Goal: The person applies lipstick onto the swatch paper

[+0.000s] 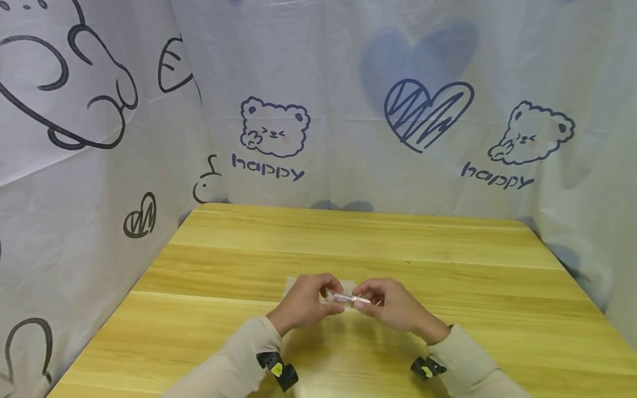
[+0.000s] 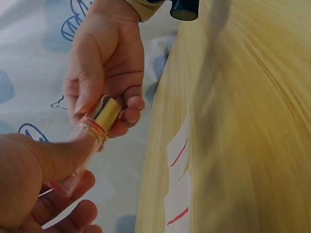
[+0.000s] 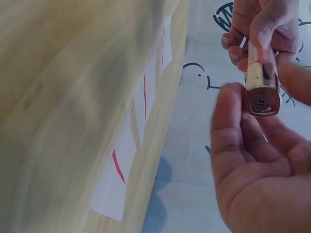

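Observation:
A small lipstick [image 1: 350, 299] in a clear case with a gold band [image 2: 107, 114] is held level between both hands, above the table. My left hand [image 1: 309, 303] pinches one end between thumb and fingers. From the other side my right hand [image 1: 395, 307] grips the opposite end. In the right wrist view, the lipstick's squarish end [image 3: 263, 102] with a round label faces the camera. Fingers hide part of the case. Below and behind the hands lies white paper [image 1: 291, 286]; the wrist views show red strokes on it.
The wooden table [image 1: 224, 265] stretches out on all sides of the hands. Printed cloth [image 1: 343, 166] with bears and hearts hangs along its back and sides. Paper pieces [image 3: 114, 187] lie in a row on the tabletop.

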